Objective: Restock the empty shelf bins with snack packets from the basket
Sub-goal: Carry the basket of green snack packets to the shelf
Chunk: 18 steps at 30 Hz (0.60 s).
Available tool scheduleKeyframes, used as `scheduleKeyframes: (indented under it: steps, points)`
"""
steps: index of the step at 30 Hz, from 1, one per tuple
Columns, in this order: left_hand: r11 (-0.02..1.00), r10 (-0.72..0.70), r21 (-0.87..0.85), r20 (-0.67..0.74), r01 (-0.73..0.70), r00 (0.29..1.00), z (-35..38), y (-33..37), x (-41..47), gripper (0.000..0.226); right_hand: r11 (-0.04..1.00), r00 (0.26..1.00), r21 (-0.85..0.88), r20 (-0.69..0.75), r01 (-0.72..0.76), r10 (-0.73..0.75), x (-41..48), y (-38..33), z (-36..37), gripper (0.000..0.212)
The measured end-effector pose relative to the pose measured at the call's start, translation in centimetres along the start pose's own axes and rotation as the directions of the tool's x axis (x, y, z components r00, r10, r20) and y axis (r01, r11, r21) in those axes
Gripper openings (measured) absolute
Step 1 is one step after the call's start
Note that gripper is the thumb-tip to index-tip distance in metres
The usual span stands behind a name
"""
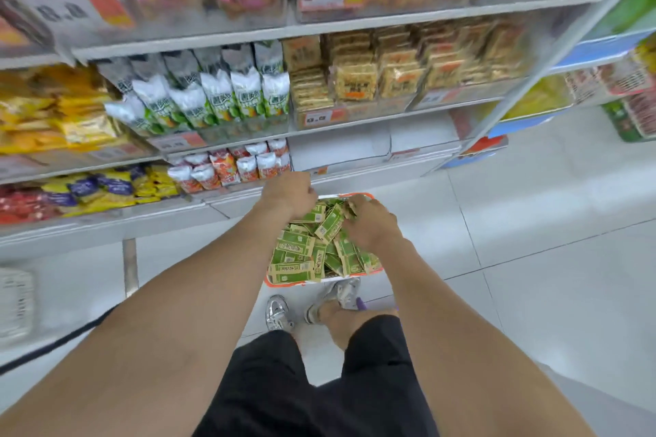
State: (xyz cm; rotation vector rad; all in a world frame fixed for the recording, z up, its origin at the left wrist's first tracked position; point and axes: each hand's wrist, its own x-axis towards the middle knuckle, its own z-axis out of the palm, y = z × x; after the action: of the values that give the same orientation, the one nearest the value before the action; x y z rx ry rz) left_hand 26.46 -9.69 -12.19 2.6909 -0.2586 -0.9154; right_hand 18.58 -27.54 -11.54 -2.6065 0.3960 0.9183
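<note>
Fingers of the right hand [371, 225] curl into the green snack packets [312, 252] heaped in the basket [284, 281] and appear to close on a bunch, while the left hand [289, 193], at the basket's far left rim, is bunched into a fist, though I cannot tell whether it grips packets. Judging by the full basket and the bare white bins [372, 149] just beyond its far edge on the lowest shelf, restocking has barely begun. Open floor lies right of the basket; the shelf lip [248, 196] crowds its far rim.
</note>
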Motion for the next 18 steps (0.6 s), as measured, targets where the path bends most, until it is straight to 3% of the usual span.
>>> scheduleKeyframes:
  steps: [6, 13, 18]
  points:
    - [0.983, 0.026, 0.183, -0.057, -0.015, 0.998, -5.0, 3.1, -3.2, 0.026, 0.993, 0.998, -0.119, -0.048, 0.023, -0.029, -4.3, 1.0, -3.8, 0.036]
    - [0.964, 0.012, 0.264, -0.174, 0.034, 0.985, -8.2, 7.5, -0.1, 0.026, 0.972, 0.985, -0.176, -0.043, 0.158, -0.168, 0.0, 3.3, -9.4, 0.049]
    - [0.943, -0.084, 0.299, -0.205, 0.144, 0.975, -9.1, 9.6, 3.1, 0.025, 0.904, 0.941, -0.264, 0.056, 0.337, -0.335, 5.1, 5.0, -13.4, 0.050]
